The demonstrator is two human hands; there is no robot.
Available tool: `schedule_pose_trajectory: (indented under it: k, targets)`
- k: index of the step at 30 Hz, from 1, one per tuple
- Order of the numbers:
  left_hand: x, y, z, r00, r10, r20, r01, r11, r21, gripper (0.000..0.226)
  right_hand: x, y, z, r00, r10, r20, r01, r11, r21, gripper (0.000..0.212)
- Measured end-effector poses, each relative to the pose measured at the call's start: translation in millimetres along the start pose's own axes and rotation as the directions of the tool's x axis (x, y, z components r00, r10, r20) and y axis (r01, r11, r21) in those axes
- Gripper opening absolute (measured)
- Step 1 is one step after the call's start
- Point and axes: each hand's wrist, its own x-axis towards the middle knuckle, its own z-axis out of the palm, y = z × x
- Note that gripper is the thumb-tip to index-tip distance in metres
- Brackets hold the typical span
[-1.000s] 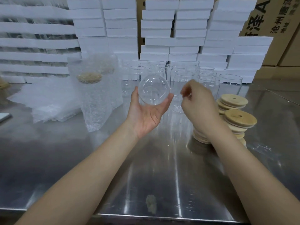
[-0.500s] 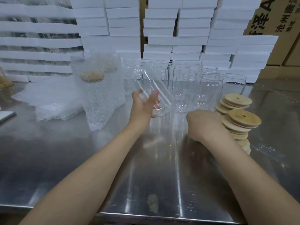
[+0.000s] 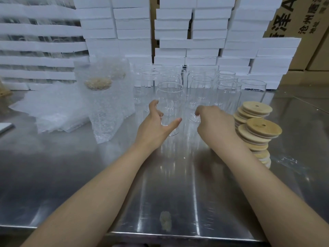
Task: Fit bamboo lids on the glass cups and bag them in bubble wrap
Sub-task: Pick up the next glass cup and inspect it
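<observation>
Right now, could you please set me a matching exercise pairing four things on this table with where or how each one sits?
Things
1. bamboo lids
2. front glass cup
3. bagged cup
4. flat bubble wrap bags

Places or states
A. lying in a pile at the left of the table
B. stacked beside the right hand
C. upright inside bubble wrap, lid fitted
D. upright and lidless, between the thumb and fingers of the left hand

Pairs: 1-B, 2-D, 3-C, 4-A
</observation>
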Motion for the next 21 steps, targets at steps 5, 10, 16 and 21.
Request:
schedule_pose_trajectory:
  k: [5,10,16,21]
  targets:
    - [3,-6,3,0.996,-0.067,-0.063,0.070,0.997,0.041,0.088,14,3,11,0.995,0.056,-0.083,0.020,0.702,0.712,0.045]
    - [10,-12,3,0.979,-0.191,-0.068,0.184,0.978,-0.096,0.092,17,5,22,0.954,0.112,0.279,-0.289,0.081,0.954,0.033]
    - [10,-14,3,0.981,-0.180,-0.076,0.177,0.983,-0.047,0.090,21,10,21,0.848,-0.088,0.523,-0.517,-0.356,0.778,0.014]
    - [8,-13,3,0.984,-0.167,-0.063,0.165,0.985,-0.049,0.091,19,8,15,0.829,-0.183,0.528,-0.539,-0.514,0.668,0.018]
